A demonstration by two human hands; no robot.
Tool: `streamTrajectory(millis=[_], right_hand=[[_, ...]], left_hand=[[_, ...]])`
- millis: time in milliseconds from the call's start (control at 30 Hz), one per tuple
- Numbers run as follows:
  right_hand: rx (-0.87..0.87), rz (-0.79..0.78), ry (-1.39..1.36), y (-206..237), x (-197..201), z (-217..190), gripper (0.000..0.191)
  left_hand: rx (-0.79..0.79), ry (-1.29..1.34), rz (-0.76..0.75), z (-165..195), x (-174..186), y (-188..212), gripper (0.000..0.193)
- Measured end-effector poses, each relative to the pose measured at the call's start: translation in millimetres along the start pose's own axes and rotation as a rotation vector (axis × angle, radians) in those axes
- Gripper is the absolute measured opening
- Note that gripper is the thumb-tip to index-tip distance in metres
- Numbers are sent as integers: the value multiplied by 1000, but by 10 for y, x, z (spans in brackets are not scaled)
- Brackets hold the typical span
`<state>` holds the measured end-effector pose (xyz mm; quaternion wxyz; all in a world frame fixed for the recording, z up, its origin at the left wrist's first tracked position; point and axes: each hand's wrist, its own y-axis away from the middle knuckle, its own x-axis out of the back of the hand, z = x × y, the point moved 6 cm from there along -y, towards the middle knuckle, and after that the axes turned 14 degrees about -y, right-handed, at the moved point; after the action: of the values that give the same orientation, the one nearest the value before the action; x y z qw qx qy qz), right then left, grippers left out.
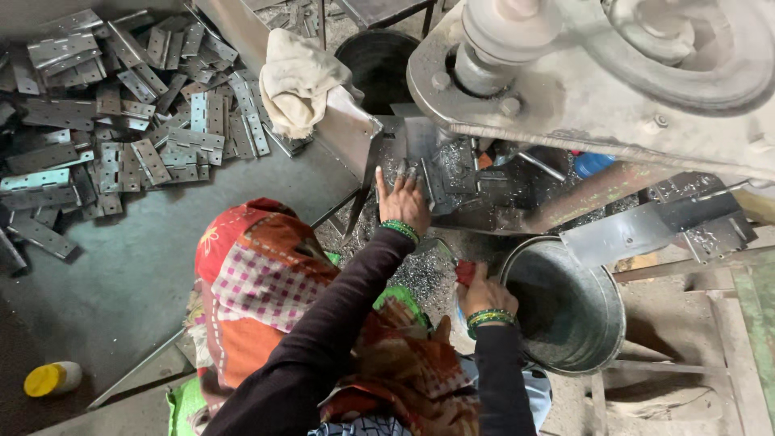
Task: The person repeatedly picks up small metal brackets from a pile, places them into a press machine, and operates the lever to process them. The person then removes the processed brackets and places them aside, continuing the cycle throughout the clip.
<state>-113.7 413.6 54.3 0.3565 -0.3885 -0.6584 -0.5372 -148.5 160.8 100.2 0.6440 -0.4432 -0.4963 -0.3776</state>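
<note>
The fingers of the left hand lie straight and close together, thumb angled off to the side, tips resting on a small grey metal plate at the bed of the press machine. The plate stands at the near edge of the die area, hemmed in by the dark tooling block on one side and a slanted steel chute on the other, so there is little room there beyond the hand's own width.

The right hand is curled shut around something red; only a corner of it shows and I cannot tell what it is. That hand sits right against the rim of a galvanised bucket, whose mouth gapes open just beside it. Both wrists carry green bangles over dark sleeves.

Metal filings cover the narrow ledge between the two hands. A pale rag hangs over the top of the chute. Beyond the chute the floor opens out, with a wide heap of flat hinge plates at the far side and a yellow-capped bottle lying well apart near the lower corner.
</note>
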Motion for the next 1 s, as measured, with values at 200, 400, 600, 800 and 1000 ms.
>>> streamTrajectory(millis=[200,400,600,800,1000], right_hand=[[39,69,-100,-85,-572,142,74],[5,-41,-46,-97,-165,76,76],[-21,80,18,125,103,-128,63],[104,125,-152,-44,-528,118,71],[28,-35,-38,-103,-205,80,72]], left_hand=[[-12,65,-32,-25,-45,-30,60],[22,26,138,36,-21,100,53],[6,68,116,39,-88,163,53],[-1,104,82,42,4,145,54],[63,32,133,79,73,167,67]])
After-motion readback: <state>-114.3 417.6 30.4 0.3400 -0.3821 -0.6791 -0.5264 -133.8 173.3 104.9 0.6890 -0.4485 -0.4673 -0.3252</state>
